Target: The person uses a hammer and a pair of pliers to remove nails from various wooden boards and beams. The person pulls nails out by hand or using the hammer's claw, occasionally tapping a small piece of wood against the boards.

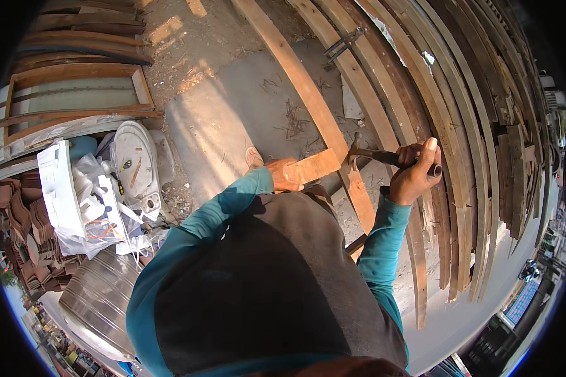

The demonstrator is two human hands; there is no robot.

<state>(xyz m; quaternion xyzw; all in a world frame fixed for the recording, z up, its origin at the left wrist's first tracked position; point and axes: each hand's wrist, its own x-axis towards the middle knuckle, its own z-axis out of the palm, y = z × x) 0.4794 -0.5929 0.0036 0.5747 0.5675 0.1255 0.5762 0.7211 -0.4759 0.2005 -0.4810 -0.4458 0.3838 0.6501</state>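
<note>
My left hand [283, 175] grips the near end of a short wooden board [317, 166]. The far end of that board lies against a long wooden plank [299, 78], which runs from the top of the view down past my right knee. In my right hand [415, 173] is a hammer [376, 154], held by its dark handle with the thumb up. Its metal head is at the long plank, close to the short board's end; whether it touches the wood I cannot tell. My fingers are closed around both things.
Several long timbers [449, 119] lie side by side on the right, with pincers [344, 45] on one. At left are a white toilet tank lid-like ceramic piece [135, 154], white foam [60, 188], a wooden frame [75, 72], stacked tiles [19, 213] and a metal tank [104, 295]. Twigs litter the ground.
</note>
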